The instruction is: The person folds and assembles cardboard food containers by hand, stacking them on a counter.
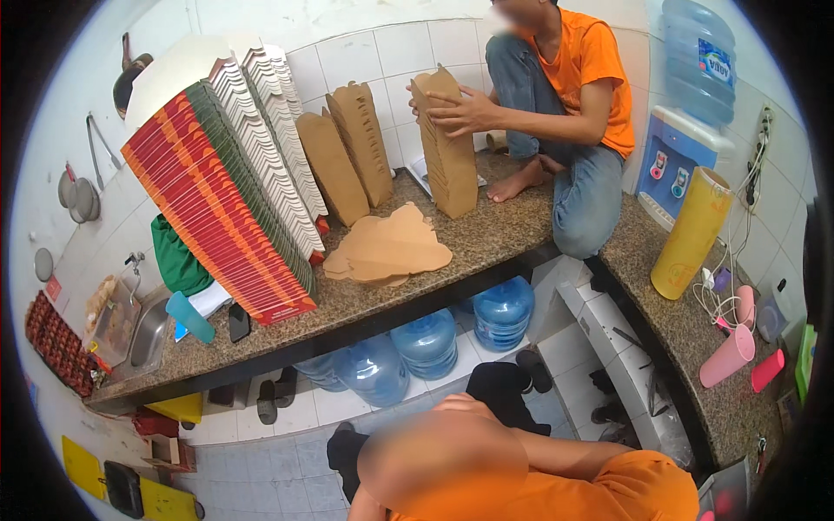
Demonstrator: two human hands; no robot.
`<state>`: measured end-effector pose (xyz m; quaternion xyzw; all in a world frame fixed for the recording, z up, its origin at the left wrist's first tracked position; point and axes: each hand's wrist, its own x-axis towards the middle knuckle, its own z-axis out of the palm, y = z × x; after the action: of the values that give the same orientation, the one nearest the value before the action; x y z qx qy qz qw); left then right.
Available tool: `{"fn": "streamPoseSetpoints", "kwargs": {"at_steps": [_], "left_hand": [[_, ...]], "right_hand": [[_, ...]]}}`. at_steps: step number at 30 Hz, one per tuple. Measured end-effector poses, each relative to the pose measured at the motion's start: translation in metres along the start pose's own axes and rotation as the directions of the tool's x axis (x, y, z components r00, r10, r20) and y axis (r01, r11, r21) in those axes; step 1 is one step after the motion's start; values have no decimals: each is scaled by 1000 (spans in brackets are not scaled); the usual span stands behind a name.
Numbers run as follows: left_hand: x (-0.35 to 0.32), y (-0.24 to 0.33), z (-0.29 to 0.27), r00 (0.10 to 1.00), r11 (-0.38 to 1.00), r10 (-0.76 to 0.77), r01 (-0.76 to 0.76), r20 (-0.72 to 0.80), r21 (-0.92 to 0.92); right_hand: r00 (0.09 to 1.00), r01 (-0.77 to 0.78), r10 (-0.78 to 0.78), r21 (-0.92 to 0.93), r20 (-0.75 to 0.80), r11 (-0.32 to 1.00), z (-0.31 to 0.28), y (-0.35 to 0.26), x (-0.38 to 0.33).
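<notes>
The wearer's own hands are out of frame, so I cannot tell their fingers. Upper centre, a co-worker's hand spreads its fingers on the upright stack of brown cartons on the granite counter. Pressing evenly from both sides, I'd say, would keep it square and off the loose flat cartons to its lower left.

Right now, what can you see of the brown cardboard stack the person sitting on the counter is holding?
The cardboard stack is a tall bundle of flat, unfolded brown boxes standing on end on the speckled stone counter, leaning slightly. The top edges look notched and uneven. The seated person's hands grip it near the top from the right side. Its base rests beside a white tray. Two similar brown stacks lean against the tiled wall to its left, apart from it.
</notes>
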<state>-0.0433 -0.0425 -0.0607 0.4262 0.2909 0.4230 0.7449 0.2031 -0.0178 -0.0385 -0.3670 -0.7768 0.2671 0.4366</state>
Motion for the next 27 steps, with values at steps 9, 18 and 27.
{"fn": "streamPoseSetpoints", "kwargs": {"at_steps": [9, 18, 27], "left_hand": [[0, 61, -7, 995, 977, -94, 90, 13, 192], [-19, 69, -25, 932, 932, -277, 200, 234, 303], [-18, 70, -10, 878, 903, -370, 264, 303, 340]], "right_hand": [[955, 297, -296, 181, -31, 938, -2, -37, 23], [809, 529, -566, 222, 158, 819, -11, -63, 29], [722, 435, -542, 327, 430, 839, -30, -61, 28]]}}
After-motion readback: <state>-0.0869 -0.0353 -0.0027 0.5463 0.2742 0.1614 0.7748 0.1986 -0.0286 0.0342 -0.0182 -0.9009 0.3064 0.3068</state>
